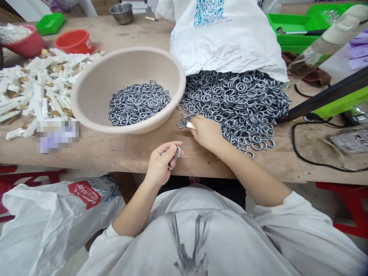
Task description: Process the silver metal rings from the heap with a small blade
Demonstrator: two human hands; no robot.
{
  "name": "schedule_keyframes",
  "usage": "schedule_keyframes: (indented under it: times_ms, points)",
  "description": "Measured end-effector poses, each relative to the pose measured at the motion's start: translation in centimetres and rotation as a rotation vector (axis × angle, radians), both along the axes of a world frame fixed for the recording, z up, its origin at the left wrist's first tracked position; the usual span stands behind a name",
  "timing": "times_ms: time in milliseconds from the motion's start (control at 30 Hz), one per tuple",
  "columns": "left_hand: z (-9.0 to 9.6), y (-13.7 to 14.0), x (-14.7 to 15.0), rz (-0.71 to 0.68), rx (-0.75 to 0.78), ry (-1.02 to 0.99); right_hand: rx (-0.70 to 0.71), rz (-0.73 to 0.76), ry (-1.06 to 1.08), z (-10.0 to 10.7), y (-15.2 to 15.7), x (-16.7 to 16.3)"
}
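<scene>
Clamping a ring [178, 152], the left hand [161, 165] sat near; the right hand [208, 133], its grip unclear, lay by the ring pile [238, 101], likely heaped close for easy reach.

Shiny grey ring [178, 152] is pinched in the left hand [162, 163], tilted up on edge. Short white strip [191, 125] is gripped in the right hand [208, 132], its end right at another ring [178, 125] beside a loose heap of rings [238, 103].
</scene>
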State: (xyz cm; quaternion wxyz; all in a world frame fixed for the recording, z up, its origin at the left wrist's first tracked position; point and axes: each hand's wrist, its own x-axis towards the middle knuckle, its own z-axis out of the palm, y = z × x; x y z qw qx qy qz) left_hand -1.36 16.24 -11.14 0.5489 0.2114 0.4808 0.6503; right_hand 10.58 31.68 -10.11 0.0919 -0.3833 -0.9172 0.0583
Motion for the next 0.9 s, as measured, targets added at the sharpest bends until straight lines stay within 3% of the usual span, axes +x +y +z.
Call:
schedule_keyframes:
  times_ms: [167,300,400,567,633,733,767,900]
  points:
    - [-0.8,0.9,1.7,0.004,-0.005,-0.034,-0.291,0.12,0.769,-0.7,-4.2,2.7]
    - [-0.9,1.5,4.0,-0.038,-0.039,-0.095,-0.363,0.027,0.989,-2.0,-7.7,3.6]
    - [-0.6,1.5,4.5,-0.111,-0.074,-0.132,-0.468,0.001,1.085,-2.4,-8.2,3.9]
    - [-0.6,1.4,4.3,-0.234,0.006,-0.05,-1.14,0.248,1.174,-2.1,-6.7,5.0]
    - [-0.6,1.3,4.4,-0.246,-0.003,-0.037,-1.108,0.297,1.157,-1.9,-6.5,5.2]
    - [-0.7,1.2,4.6,-0.252,-0.025,-0.076,-0.782,0.269,1.196,-1.9,-6.7,5.2]
    - [-0.7,1.1,4.6,-0.254,-0.018,-0.083,-0.748,0.269,1.219,-1.9,-6.8,5.1]
    - [-0.6,1.0,4.5,-0.268,0.042,-0.038,-0.9,0.237,1.27,-1.8,-6.7,5.1]
